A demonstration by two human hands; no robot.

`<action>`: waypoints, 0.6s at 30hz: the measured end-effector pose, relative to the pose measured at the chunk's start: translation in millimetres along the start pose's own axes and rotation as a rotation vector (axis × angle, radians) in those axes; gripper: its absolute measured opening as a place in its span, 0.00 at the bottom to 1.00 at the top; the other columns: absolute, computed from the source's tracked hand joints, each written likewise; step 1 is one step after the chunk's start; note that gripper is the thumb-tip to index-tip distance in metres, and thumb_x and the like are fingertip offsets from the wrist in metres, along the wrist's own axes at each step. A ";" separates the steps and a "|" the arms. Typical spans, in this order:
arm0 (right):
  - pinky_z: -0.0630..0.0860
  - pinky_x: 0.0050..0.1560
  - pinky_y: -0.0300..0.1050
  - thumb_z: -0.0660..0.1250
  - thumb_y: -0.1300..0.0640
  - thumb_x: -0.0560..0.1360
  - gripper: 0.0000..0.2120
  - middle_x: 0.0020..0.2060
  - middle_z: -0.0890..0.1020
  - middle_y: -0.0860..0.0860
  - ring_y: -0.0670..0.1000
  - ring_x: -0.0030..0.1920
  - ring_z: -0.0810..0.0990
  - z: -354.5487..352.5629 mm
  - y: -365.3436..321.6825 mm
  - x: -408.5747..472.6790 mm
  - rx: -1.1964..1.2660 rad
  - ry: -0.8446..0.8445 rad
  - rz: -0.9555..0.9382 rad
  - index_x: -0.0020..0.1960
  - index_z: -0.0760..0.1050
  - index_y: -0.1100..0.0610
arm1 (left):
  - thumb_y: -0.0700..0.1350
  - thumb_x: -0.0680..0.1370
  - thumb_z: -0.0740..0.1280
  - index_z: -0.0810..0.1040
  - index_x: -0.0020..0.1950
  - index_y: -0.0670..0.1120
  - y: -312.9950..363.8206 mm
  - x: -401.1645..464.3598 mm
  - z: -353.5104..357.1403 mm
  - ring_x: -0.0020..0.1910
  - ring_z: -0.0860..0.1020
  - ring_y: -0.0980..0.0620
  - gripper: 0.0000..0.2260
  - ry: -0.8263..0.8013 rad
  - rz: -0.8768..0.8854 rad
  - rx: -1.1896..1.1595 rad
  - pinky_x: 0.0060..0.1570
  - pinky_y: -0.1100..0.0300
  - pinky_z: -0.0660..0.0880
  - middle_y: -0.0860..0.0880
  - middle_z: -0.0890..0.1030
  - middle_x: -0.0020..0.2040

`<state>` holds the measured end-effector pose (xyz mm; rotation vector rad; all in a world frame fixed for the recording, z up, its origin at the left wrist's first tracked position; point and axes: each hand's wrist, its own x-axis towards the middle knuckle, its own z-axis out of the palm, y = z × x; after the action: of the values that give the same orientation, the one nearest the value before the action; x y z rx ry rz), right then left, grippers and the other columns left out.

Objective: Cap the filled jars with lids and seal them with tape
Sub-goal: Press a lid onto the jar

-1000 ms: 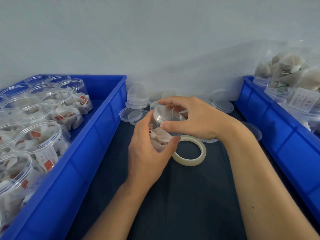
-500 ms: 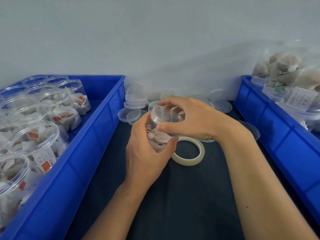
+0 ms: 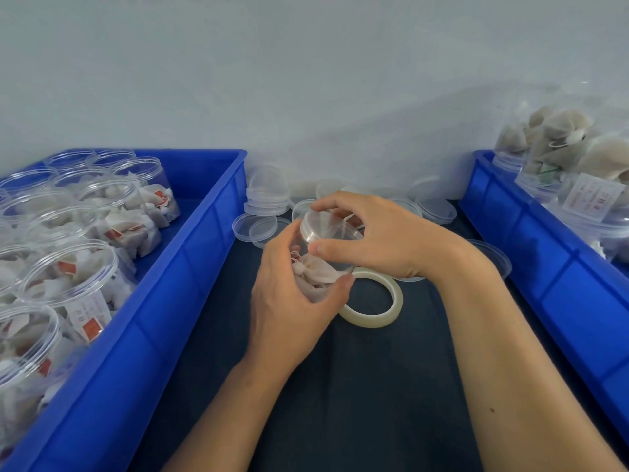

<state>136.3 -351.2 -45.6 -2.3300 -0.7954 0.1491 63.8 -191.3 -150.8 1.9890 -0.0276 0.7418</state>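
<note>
Clear plastic jar (image 3: 318,272), round and packed with pale pouches, sits tilted mid-table in the left hand (image 3: 289,301), whose fingers curl round its wall. Right hand (image 3: 377,240) pinches the smooth round lid (image 3: 328,229) on its mouth. Glossy tape ring (image 3: 374,298) lies flat just right. Dark matte table (image 3: 340,386) runs between two blue crates (image 3: 163,301).

a small packing workstation: blue crates (image 3: 190,267) of filled jars (image 3: 68,277), loose lids (image 3: 262,202), against a bare wall (image 3: 306,80)
</note>
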 end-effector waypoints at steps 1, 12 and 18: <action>0.73 0.51 0.34 0.72 0.32 0.72 0.29 0.61 0.77 0.37 0.39 0.53 0.81 0.2 -0.5 -0.1 -0.002 0.011 0.001 0.71 0.72 0.34 | 0.59 0.69 0.82 0.67 0.78 0.65 -0.4 0.3 0.0 0.71 0.74 0.62 0.41 -0.004 0.003 0.001 0.61 0.59 0.78 0.66 0.74 0.70; 0.75 0.45 0.39 0.72 0.29 0.65 0.32 0.47 0.85 0.41 0.29 0.47 0.78 3.4 -1.8 -1.2 -0.040 0.086 0.036 0.67 0.74 0.35 | 0.60 0.68 0.82 0.67 0.77 0.67 0.9 -2.3 1.8 0.69 0.75 0.64 0.40 -0.010 -0.009 0.000 0.60 0.54 0.81 0.67 0.75 0.68; 0.73 0.53 0.36 0.67 0.23 0.62 0.41 0.62 0.75 0.36 0.39 0.51 0.84 1.0 -5.0 -2.1 -0.022 0.012 0.023 0.74 0.68 0.33 | 0.60 0.68 0.82 0.68 0.77 0.65 -0.6 0.4 0.1 0.69 0.76 0.63 0.40 0.001 -0.015 0.004 0.60 0.59 0.79 0.65 0.75 0.69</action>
<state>131.8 -348.8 -43.4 -2.3589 -0.7678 0.1372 64.4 -190.9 -151.2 1.9910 -0.0102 0.7333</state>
